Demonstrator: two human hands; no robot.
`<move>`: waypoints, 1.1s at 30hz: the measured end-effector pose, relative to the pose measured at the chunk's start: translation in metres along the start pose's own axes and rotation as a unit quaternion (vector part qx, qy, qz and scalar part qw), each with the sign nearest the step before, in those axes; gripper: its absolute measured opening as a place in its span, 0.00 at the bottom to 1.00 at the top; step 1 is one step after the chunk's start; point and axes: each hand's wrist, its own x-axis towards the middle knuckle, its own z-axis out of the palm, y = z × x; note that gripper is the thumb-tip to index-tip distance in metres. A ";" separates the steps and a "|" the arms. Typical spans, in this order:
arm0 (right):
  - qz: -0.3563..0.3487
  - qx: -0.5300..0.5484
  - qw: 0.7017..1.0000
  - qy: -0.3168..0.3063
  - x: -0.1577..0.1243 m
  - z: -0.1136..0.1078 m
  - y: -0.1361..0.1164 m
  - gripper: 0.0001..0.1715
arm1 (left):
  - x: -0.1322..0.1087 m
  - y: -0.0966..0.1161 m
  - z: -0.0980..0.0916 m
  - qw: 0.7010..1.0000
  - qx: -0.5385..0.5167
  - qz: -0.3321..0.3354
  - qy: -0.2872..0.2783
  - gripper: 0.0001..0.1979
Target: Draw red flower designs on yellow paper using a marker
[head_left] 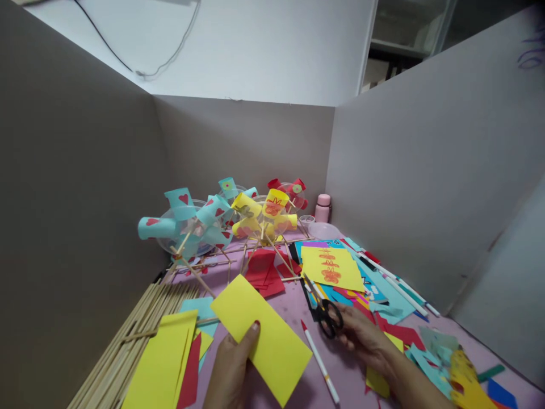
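Head view, the only one.

- Left hand [232, 366]: pinched shut on a yellow paper [261, 335], thumb on its top face, fingers hidden beneath. The paper is a plain rectangle held off the table, just left of the scissors [326, 312].
- Right hand [366, 341]: fingertips at the black handles of the scissors, which lie flat with the blades pointing away from the person. Cannot tell whether any finger is through a loop or whether the hand has closed on them.
- Step in hand, as a judgement: paper held ready, scissors being reached for and not lifted. Any lift would call for fingers through the loops and a firm hold first.

Counts, all placed from the scissors:
- Scissors: one pair.
- Red-tipped pen [320, 363]: one, just nearer the person.
- White pens [395, 284]: two or three to the right, partly overlapping, so the count is unsure.
- Printed yellow sheet [330, 267]: one, just beyond, bearing three orange figures.
- Red scraps [261, 270]: a small heap beyond and left, not countable.
- Paper windmills on stick frames: blue windmill [183, 227], yellow windmill [261, 218] and red windmill [289, 193] far beyond. There may be a fourth, blue, behind them.
- Pink bottle [323, 208]: one, far beyond.
- Stick bundle [123, 346]: one, far left, too many sticks to count.
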 end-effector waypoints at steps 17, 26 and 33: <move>-0.022 -0.016 0.967 -0.253 -0.051 0.028 0.009 0.28 | 0.003 0.015 -0.016 0.998 0.054 -0.010 0.023 0.18; -0.065 -0.010 0.993 -0.093 -0.056 0.053 0.015 0.26 | -0.014 0.002 0.007 0.994 -0.059 -0.061 -0.072 0.22; -0.074 0.019 0.997 -0.017 -0.056 0.058 0.025 0.21 | -0.021 -0.019 0.016 0.990 -0.112 -0.080 -0.041 0.26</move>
